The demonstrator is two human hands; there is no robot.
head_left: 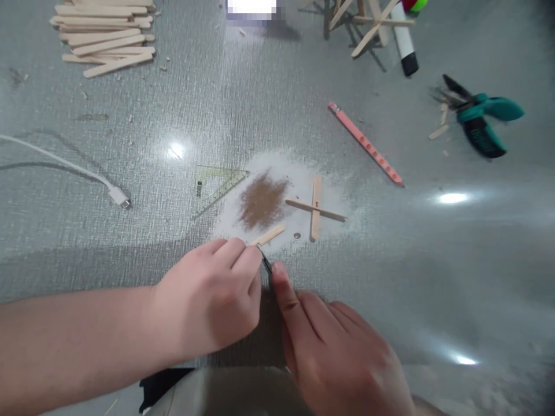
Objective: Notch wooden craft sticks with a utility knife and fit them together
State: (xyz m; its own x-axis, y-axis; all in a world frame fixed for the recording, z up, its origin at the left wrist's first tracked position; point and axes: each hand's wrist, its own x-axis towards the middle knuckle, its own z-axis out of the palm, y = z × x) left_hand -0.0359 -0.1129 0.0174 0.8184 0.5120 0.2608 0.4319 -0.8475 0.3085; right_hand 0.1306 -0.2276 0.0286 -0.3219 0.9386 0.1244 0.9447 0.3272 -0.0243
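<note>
My left hand (217, 283) is closed on a wooden craft stick (269, 235), whose far end sticks out past the fingers. In my right hand (333, 346) is a thin dark tool (266, 263), its tip at the stick beside my left fingers; it looks like a small file or blade, and most of it is hidden by the hand. My right index finger lies stretched along it. Just beyond, two craft sticks form a cross (315, 209) on a patch of white powder, next to a brown, dusty spot (263, 201).
A clear set square (221, 184) lies left of the powder, with a white cable (117, 195) farther left. Craft sticks (108, 37) are piled at the back left. A pink pencil (368, 145), teal-handled pliers (481, 115) and a stick structure (375, 26) are at the right.
</note>
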